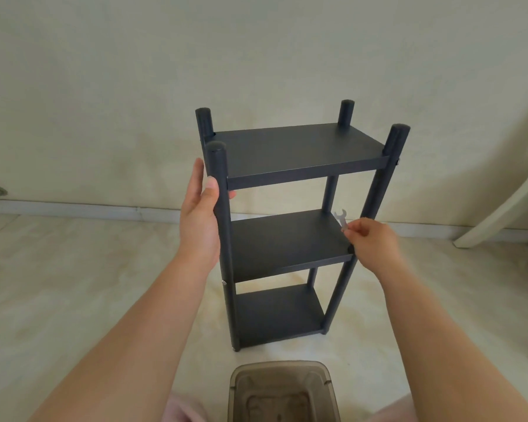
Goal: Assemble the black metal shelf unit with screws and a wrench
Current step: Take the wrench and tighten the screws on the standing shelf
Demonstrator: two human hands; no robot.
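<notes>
A pale floor (73, 284) meets a cream wall (256, 56) along a low baseboard at the far side. In the middle of the floor the black metal shelf unit (290, 233) stands upright on its four round posts, with three flat shelves stacked one above another and the post tops rising above the top shelf. At the right edge a pale piece of furniture (506, 214) leans into view, only partly seen. Near the bottom edge, just in front of the shelf unit, sits a brownish translucent plastic bin (282, 391).

The left hand (200, 214) grasps the near left post just below the top shelf, thumb on the near side of the post and fingers wrapped behind it. The right hand (371, 242) is at the right end of the middle shelf, beside the near right post, pinching a small silver wrench (341, 220) by its lower end, its open head pointing up. A small silver screw head (223, 282) shows on the near left post at the level of the middle shelf.
</notes>
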